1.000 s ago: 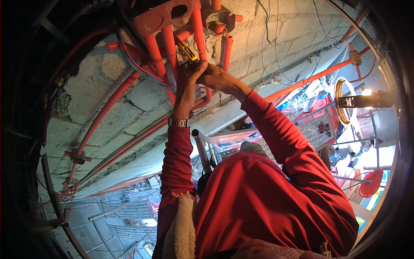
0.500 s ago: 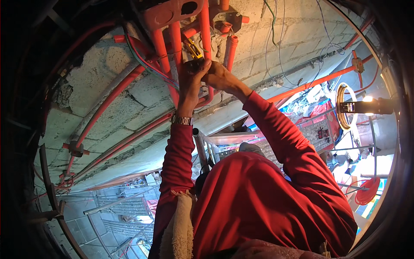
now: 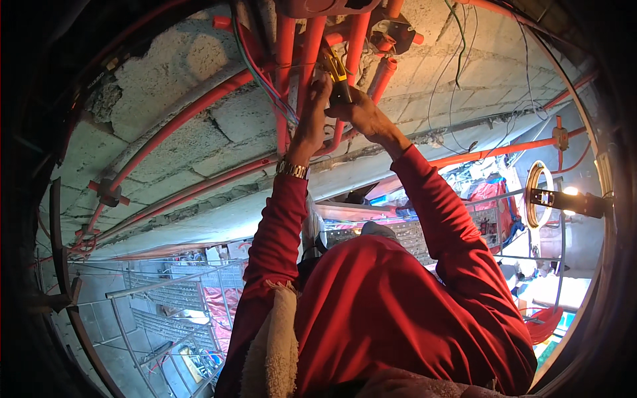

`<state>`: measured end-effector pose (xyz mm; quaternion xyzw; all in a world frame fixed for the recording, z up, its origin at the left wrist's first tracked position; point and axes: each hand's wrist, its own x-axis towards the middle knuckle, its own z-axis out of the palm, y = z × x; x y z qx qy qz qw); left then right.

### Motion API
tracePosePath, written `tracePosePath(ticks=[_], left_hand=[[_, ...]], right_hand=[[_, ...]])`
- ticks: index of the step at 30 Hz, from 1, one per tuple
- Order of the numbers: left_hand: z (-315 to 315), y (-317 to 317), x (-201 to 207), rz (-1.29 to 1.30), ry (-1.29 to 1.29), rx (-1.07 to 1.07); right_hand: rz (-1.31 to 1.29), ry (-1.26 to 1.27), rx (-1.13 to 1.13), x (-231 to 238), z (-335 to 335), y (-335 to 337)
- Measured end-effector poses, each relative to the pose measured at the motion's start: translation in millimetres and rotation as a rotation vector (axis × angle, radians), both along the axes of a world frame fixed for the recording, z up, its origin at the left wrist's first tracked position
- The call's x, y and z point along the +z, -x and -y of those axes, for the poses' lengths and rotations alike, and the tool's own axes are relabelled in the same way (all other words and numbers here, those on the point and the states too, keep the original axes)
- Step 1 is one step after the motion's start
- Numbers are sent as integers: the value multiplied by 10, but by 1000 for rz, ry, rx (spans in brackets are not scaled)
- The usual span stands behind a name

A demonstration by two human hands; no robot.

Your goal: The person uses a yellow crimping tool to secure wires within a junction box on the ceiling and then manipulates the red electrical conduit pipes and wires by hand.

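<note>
Both my arms, in red sleeves, reach up to a row of orange-red conduit pipes [image 3: 285, 73] on a block wall. My right hand [image 3: 365, 116] is closed around the dark handles of yellow-and-black pliers [image 3: 337, 69], whose head points up between the pipes. Just left of the pliers, my left hand [image 3: 315, 113] has its fingers bent together beside a pipe; what they pinch is too small to make out. A metal-band watch [image 3: 292, 168] is on my left wrist. Thin coloured wires [image 3: 262, 83] hang down left of my left hand.
An orange-red junction box [image 3: 325, 5] sits above the pipes. Loose wires [image 3: 458, 66] dangle at the right. A lit lamp [image 3: 570, 199] shines at the right rim. Below are metal railings [image 3: 159, 288], a perforated metal walkway [image 3: 418, 232] and a coil of red tubing [image 3: 544, 325].
The view has shifted, so the pipes and both hands appear farther right. My hands have drawn slightly apart, and more of the pliers shows between them.
</note>
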<state>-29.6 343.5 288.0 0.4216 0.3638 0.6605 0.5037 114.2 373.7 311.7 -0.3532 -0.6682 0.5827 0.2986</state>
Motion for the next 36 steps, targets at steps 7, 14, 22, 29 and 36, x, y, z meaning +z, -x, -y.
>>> tracePosePath(ticks=[7,14,22,29,36], left_hand=[[29,-34,318,-330,-175,78],[100,-61,330,-415,-33,137],[206,-54,399,-353,50,-3],[231,-28,436,-343,98,-99],[181,-17,387,-299,80,-108]], right_hand=[[-23,-189,-92,-270,-173,66],[41,-425,-262,-65,11,87],[-162,-222,-90,109,221,-25],[-138,15,13,223,252,-72],[175,-627,-65,-131,16,-65]])
